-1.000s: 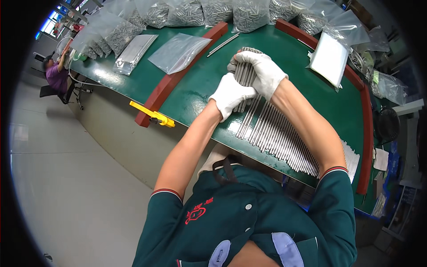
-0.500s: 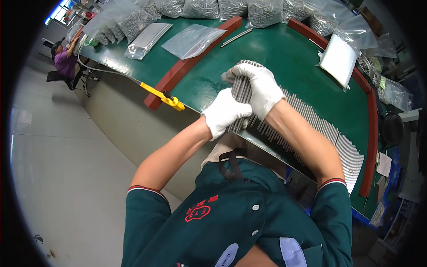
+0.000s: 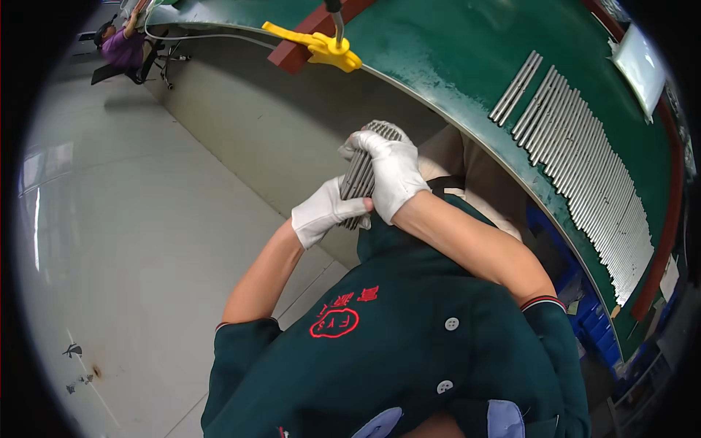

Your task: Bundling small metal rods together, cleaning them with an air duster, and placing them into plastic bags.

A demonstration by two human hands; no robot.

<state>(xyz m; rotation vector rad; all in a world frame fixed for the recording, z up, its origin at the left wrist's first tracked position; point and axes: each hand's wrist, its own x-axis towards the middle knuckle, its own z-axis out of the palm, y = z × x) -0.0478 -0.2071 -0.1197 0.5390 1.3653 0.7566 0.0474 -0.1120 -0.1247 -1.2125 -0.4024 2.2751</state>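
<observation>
1. The right hand (image 3: 394, 171) is closed round the upper part of a bundle of metal rods (image 3: 358, 175), its fingers reaching over the far end and onto the left side.
2. The left hand (image 3: 321, 212) grips the same bundle lower down, its thumb laid across the front of the rods near their lower end.
3. The bundle lies between the two gloved palms, just in front of the shirt (image 3: 394, 277) and off the table. Its long axis runs from lower left, by the left hand, to upper right, by the right hand, steeper than it is slanted.
4. To the right, apart from both hands, a long row of rods (image 3: 584, 168) lies on the green table (image 3: 438, 44). Each rod there also points from lower left to upper right, but leans over more than the bundle. The right hand is the nearer one to this row.
5. A few rods (image 3: 516, 87) lie just beside the row's left end, with a narrow gap between.
6. Farther out, a yellow clamp (image 3: 328, 55) sits by the table's edge, beyond the bundle, touching a red-brown bar (image 3: 293, 52).
</observation>
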